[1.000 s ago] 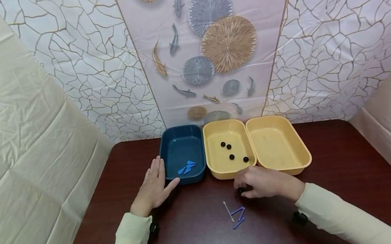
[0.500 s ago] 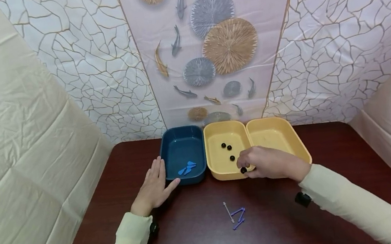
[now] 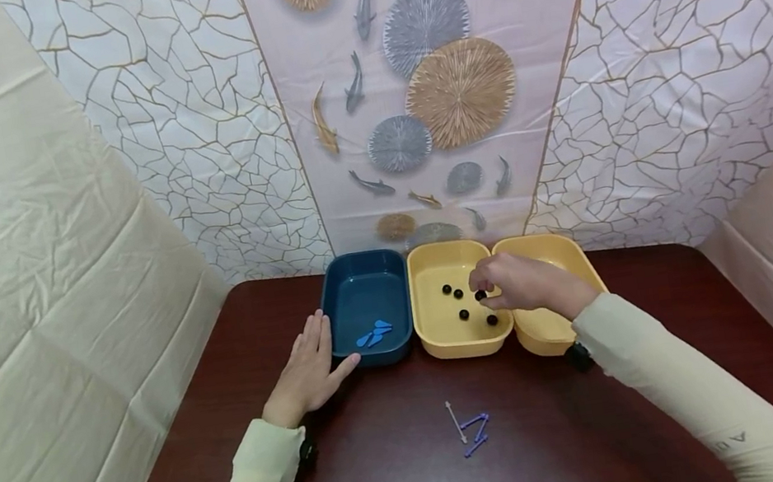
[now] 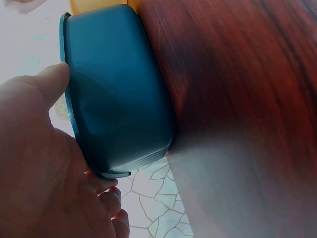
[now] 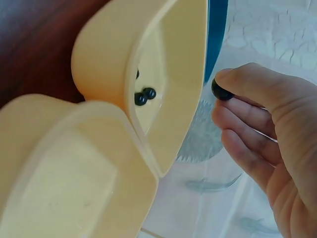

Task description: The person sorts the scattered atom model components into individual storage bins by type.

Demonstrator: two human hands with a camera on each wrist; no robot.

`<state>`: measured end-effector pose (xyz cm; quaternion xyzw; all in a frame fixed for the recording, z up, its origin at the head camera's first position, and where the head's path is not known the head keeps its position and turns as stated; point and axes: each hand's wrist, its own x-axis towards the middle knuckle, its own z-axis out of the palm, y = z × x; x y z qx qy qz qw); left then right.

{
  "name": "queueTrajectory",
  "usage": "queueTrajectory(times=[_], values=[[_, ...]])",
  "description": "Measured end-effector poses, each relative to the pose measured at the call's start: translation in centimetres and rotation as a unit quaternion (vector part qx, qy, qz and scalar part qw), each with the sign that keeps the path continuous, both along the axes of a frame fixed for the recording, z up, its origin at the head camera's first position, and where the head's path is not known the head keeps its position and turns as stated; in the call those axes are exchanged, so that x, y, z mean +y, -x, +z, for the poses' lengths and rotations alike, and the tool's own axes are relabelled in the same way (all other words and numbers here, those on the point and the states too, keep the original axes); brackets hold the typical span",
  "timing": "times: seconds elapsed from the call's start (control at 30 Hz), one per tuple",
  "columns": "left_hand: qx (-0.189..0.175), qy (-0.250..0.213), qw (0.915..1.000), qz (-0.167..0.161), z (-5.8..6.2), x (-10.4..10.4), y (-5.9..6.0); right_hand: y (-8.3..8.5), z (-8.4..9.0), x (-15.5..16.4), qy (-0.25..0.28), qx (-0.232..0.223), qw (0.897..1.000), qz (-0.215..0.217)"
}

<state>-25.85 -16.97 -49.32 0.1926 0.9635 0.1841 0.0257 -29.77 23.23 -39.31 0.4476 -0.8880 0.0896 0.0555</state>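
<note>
My right hand pinches a small black ball between thumb and fingertips, above the middle yellow tray. Inside that tray lie several more black balls. Fingers extended, my left hand rests along the left side and near corner of the dark blue tray. The left wrist view shows its thumb touching the rim. Small blue teardrop-shaped pieces lie on the floor of the blue tray.
A second yellow tray stands to the right, partly hidden by my right hand and sleeve. Several thin purple and pale rods lie on the dark wooden table in front. A patterned cloth hangs behind.
My right hand has carried the black ball from the table in front, up over the near rim and above the middle yellow tray. The left hand stays at the blue tray.
</note>
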Motion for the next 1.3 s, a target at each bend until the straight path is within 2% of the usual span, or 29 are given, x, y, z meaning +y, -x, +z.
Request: queueTrajectory(times=[0.2, 0.4, 0.7, 0.87, 1.07, 1.17, 1.3], values=[[-0.005, 0.006, 1.0000, 0.000, 0.0, 0.0, 0.1, 2.6, -0.7, 0.2, 0.010, -0.024, 0.999, -0.024], [0.001, 0.000, 1.0000, 0.002, -0.1, -0.1, 0.1, 4.7, -1.9, 0.2, 0.021, -0.027, 0.998, -0.049], [-0.002, 0.000, 1.0000, 0.003, -0.2, -0.1, 0.1, 6.1, -3.8, 0.1, 0.006, -0.048, 0.996, -0.073], [-0.001, 0.004, 1.0000, 0.003, -0.1, -0.1, 0.2, 6.0, -3.0, 0.1, -0.007, -0.050, 0.995, -0.084], [-0.002, 0.008, 1.0000, 0.005, 0.1, 0.0, 0.1, 4.6, -0.9, 0.2, 0.000, -0.054, 0.996, -0.078], [-0.003, 0.007, 1.0000, 0.005, 0.1, 0.0, 0.2, 3.4, 0.1, 0.3, 0.000, -0.039, 0.997, -0.062], [-0.001, 0.009, 1.0000, 0.003, 0.0, 0.0, 0.2, 1.5, 1.5, 0.1, -0.021, 0.006, 0.999, -0.025]])
